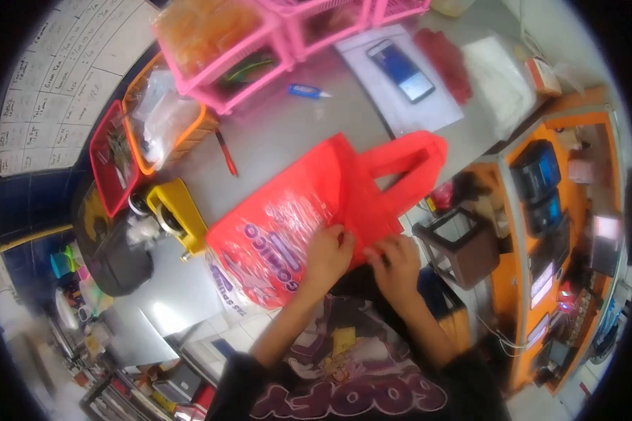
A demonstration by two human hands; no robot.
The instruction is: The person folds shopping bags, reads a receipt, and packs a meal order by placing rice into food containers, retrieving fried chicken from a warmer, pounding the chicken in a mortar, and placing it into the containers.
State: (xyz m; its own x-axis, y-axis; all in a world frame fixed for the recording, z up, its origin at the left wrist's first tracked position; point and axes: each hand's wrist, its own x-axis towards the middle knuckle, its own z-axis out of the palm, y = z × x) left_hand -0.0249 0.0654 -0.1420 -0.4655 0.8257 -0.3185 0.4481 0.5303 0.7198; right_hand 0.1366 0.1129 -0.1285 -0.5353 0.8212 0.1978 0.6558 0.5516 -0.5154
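A red tote bag [309,189] with printed lettering and a shiny, plastic-like front lies slanted over the table's near edge. Its looped handles [428,158] point to the upper right. My left hand [330,254] rests on the bag's near side, thumb and fingers closed on the red material close to its open end. Just to the right, my right hand [395,265] has its fingers curled at the bag's near edge, below the handles. What lies under the fingertips of both hands is hidden.
Pink baskets [288,45] stand at the back, an orange basket [144,133] and a yellow tape dispenser [179,214] at the left. A phone [402,70] lies on white paper. A red pen [227,154] and a blue-and-white tube [309,91] lie on the grey table [267,133].
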